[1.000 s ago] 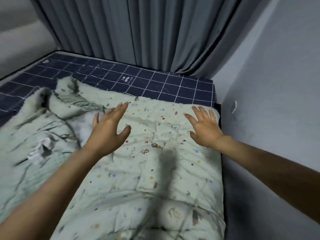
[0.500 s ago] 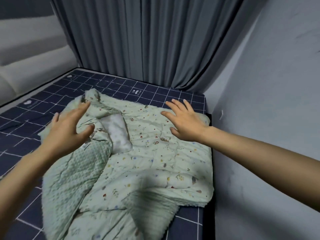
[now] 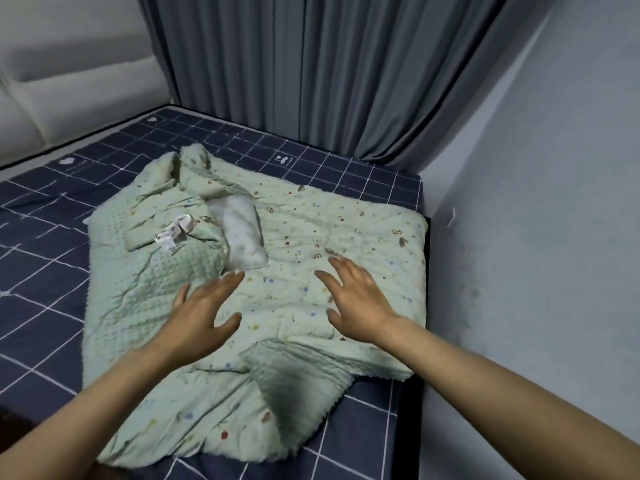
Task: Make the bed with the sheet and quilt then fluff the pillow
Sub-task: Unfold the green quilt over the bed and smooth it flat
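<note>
head view: both hands reach forward over the quilt (image 3: pixel 346 244), palms down, holding nothing. the left hand (image 3: pixel 204 310) has its fingers spread and its thumb out to the side, over the quilt's middle; whether the palm touches the fabric cannot be told. the right hand (image 3: pixel 360 303) is likewise spread flat, well apart from the left, with the fingertips low over the printed side of the quilt. the quilt is pale green with small coloured dots and lies crumpled on the navy grid sheet (image 3: pixel 346 174), which covers the bed under and around it. beyond the left hand the quilt is bunched, with a dotted textured underside turned up, a white care label (image 3: pixel 176 233) on a fold, and a white patch of lining (image 3: pixel 242 237) just past the left fingertips. below the hands, between the two forearms, a corner of the quilt is folded over, textured side up. to the right of the right hand the quilt's edge runs along the bed's side, next to a grey wall (image 3: pixel 536 237). far beyond both hands hangs a grey curtain (image 3: pixel 311 71), and beyond the left hand stands a pale padded headboard (image 3: pixel 69 91)
</note>
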